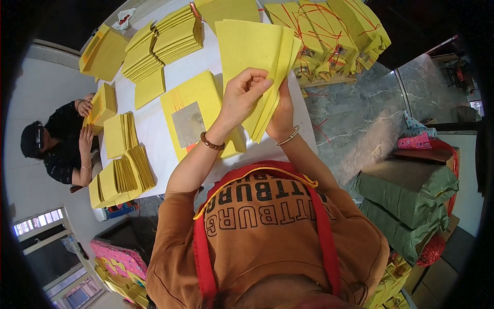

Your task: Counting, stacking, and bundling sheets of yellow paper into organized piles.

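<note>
A stack of yellow paper sheets is held up above the near edge of the white table. The left hand is closed on the front of the stack, with the thumb and curled fingers pinching the top sheets. The right hand is placed behind the stack; its fingers are hidden, so their grip cannot be told. A flat yellow pile with a silver square lies under the hands. Tied yellow bundles are stacked at the far right corner. Another person is seated at the left edge.
</note>
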{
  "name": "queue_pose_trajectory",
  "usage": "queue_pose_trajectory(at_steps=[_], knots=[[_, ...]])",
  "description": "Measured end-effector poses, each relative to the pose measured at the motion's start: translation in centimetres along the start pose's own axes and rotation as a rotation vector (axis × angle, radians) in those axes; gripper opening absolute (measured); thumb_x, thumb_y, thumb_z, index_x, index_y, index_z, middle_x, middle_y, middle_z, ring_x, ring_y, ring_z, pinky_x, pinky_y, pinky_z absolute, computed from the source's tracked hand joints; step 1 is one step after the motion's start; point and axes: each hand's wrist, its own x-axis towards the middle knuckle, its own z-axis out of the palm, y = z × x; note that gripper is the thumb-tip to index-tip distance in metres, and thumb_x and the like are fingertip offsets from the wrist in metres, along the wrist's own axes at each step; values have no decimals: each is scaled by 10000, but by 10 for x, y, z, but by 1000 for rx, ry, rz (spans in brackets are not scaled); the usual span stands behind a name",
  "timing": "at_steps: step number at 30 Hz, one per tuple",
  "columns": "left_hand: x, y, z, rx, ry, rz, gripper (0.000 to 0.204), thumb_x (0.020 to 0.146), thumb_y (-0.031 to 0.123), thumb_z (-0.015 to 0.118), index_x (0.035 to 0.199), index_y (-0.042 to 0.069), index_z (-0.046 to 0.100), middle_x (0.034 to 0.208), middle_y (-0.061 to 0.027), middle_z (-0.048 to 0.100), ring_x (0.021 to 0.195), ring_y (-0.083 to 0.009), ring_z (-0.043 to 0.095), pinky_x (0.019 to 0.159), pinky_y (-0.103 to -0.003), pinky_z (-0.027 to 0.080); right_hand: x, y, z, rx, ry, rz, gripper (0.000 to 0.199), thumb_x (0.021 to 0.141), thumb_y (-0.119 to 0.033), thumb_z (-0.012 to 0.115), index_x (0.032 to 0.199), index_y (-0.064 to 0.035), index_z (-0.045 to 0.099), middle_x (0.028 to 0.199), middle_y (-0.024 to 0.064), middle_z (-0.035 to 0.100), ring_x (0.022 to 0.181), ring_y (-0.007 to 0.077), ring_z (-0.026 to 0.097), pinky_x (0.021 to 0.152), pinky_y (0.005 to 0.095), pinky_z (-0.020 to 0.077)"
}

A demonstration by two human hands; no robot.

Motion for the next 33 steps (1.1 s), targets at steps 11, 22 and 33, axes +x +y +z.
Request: queue_pose_trajectory(at_steps=[11,22,33], knots=[[-2,-4,0,608,132,514,262,808,22,536,1068,34,561,785,-59,536,596,-118,496,587,-232,421,-5,-4,16,63,4,-16,464,938,-425,261,1259,-107,367,1160,32,485,1096,163,461,931,306,368],[-4,1,4,630,84,427,360,681,143,721,1011,54,610,695,-26,444,538,-92,407,487,-223,355,-9,-6,22,-49,12,-92,462,941,-414,261,1284,-113,334,1192,37,452,1107,167,450,942,316,364],[-4,-9,0,510,106,342,84,810,62,566,853,-7,542,722,-73,519,588,-142,478,534,-252,395,-6,-4,14,46,17,-62,456,939,-433,261,1209,-96,409,1090,29,509,1014,155,498,878,295,393]])
